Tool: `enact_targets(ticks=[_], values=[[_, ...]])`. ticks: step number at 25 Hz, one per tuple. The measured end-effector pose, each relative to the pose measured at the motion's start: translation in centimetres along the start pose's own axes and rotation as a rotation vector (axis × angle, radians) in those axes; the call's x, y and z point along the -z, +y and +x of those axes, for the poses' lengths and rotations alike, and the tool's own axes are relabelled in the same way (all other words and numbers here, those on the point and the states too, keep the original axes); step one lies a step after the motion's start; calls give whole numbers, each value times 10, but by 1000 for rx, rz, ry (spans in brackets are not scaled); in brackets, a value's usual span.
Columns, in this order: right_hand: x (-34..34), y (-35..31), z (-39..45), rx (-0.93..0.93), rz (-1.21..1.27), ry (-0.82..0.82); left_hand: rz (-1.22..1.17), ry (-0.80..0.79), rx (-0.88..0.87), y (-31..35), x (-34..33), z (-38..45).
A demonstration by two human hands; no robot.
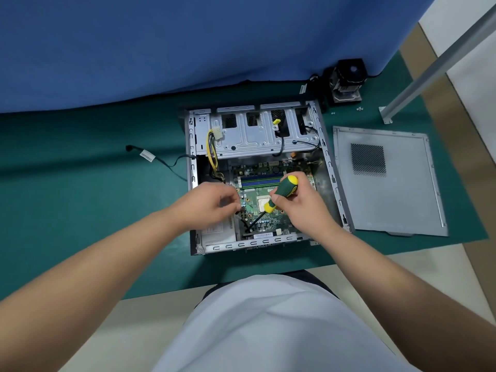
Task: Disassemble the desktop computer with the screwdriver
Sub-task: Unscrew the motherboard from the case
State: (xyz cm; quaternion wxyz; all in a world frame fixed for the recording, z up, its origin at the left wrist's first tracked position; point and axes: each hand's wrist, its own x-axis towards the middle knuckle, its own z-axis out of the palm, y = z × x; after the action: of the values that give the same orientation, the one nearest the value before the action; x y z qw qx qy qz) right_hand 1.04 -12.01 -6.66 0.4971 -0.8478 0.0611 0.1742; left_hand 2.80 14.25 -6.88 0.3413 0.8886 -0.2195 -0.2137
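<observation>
Green matting [80, 210] covered the bench, with a blue cloth [161, 44] hanging behind it. From my remote seat I saw the right hand [298, 208] wrapped round the screwdriver [280, 193], fingers curled over its green and yellow handle, thumb near the yellow collar. Its dark shaft slanted down and left from that grip, the tip reaching the motherboard [268, 221] close to the case's near edge. The left hand [212, 204] hovered just beside the shaft, fingertips [236, 204] drawn together in a blur; whether they pinched anything I could not tell. Both hands worked over the desktop computer [257, 178], which lay open on its side. Its removed side panel [386, 183] lay flat just to the right, a cooler [346, 79] stood beyond the far right corner, and a loose black cable [161, 161] trailed off to the left.
</observation>
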Motion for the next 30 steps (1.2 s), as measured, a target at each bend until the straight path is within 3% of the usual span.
enact_targets(ticks=[12,30], values=[[-8,8,2,38,-138,-109,195,295,58,-12,-25,34],[-18,17,2,68,-152,-155,306,315,97,-18,-34,36]])
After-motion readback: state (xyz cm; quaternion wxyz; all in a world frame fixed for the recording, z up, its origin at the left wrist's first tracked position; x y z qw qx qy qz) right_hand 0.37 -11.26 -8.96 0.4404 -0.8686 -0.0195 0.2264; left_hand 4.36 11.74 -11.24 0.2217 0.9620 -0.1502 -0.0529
